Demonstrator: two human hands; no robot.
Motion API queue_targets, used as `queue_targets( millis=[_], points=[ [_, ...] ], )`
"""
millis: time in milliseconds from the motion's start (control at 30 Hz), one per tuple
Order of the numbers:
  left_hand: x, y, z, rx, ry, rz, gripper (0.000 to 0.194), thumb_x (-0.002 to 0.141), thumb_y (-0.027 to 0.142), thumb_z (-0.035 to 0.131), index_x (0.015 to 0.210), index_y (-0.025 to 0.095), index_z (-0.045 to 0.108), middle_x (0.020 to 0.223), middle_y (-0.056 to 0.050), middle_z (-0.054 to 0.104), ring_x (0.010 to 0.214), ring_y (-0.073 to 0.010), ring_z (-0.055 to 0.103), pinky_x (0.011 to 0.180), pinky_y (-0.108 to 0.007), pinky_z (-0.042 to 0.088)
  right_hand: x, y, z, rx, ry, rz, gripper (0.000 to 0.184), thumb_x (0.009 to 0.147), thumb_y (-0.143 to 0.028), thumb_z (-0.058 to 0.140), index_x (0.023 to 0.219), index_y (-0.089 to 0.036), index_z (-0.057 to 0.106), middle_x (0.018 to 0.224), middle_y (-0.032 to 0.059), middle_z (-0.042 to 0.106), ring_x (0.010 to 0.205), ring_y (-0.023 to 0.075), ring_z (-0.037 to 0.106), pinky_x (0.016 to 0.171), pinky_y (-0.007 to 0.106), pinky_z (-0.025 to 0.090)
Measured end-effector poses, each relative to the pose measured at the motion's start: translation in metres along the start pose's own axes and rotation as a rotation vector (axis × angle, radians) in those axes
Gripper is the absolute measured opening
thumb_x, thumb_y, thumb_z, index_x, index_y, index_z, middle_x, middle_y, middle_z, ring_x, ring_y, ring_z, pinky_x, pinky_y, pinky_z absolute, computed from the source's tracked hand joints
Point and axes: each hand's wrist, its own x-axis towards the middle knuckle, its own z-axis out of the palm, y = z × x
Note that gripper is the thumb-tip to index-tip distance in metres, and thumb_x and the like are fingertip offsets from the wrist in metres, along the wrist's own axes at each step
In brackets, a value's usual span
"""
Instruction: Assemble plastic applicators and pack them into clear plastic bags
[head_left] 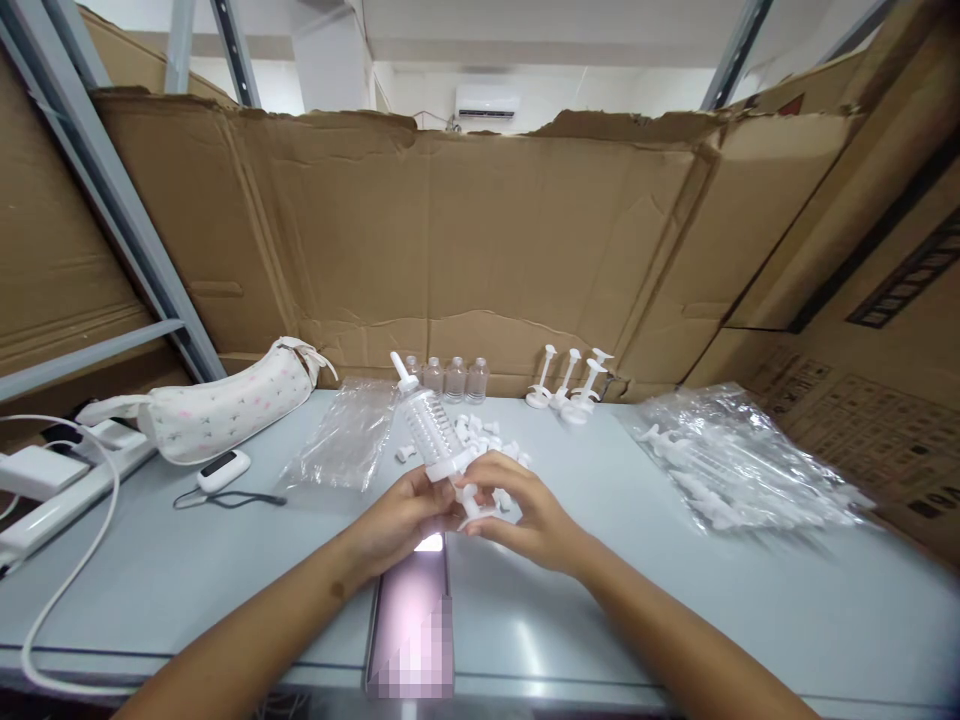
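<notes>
My left hand (401,515) grips the lower end of a clear ribbed plastic syringe-like tube (429,425) that tilts up and away, with a white nozzle at its far tip. My right hand (517,505) is closed on a white plunger piece (474,505) at the tube's near end. Both hands meet above the pale grey table (675,600). Just behind them lies a small heap of white caps (487,438).
Small clear bottles (446,378) and white plungers (571,385) stand against the cardboard wall (480,230). A plastic bag of white parts (735,465) lies right, an empty bag (349,435) left. A floral pouch (225,405), a white device (223,468), cables and a phone (412,625) lie near.
</notes>
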Motion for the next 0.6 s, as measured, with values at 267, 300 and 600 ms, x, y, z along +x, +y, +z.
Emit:
queue_targets(
  millis=[267, 300, 600],
  points=[
    [0.0, 0.016, -0.005, 0.516, 0.193, -0.031, 0.036, 0.08, 0.041, 0.062, 0.105, 0.015, 0.063, 0.09, -0.008, 0.064, 0.074, -0.0163, 0.058, 0.066, -0.028, 0.046, 0.001, 0.0, 0.002, -0.005, 0.069, 0.098, 0.02, 0.076, -0.028, 0.072, 0.089, -0.022, 0.058, 0.084, 0.002, 0.055, 0.068, 0.0133, 0.049, 0.063, 0.028, 0.045],
    [-0.001, 0.021, -0.007, 0.652, 0.215, -0.022, 0.038, 0.08, 0.041, 0.06, 0.109, 0.016, 0.062, 0.098, -0.009, 0.064, 0.08, -0.0187, 0.059, 0.07, -0.031, 0.048, 0.001, -0.001, 0.001, -0.001, 0.082, 0.111, 0.02, 0.076, -0.028, 0.071, 0.09, -0.022, 0.057, 0.086, 0.0023, 0.056, 0.068, 0.0133, 0.049, 0.063, 0.028, 0.045],
    [-0.046, 0.055, -0.076, 1.791, 0.254, -0.099, 0.038, 0.083, 0.024, 0.048, 0.119, 0.019, 0.059, 0.121, -0.01, 0.061, 0.116, -0.0293, 0.051, 0.098, -0.046, 0.036, -0.001, 0.002, -0.002, 0.186, 0.219, 0.273, 0.029, 0.086, -0.025, 0.059, 0.112, -0.03, 0.047, 0.111, 0.0031, 0.052, 0.079, 0.0143, 0.062, 0.066, 0.03, 0.051]
  ],
)
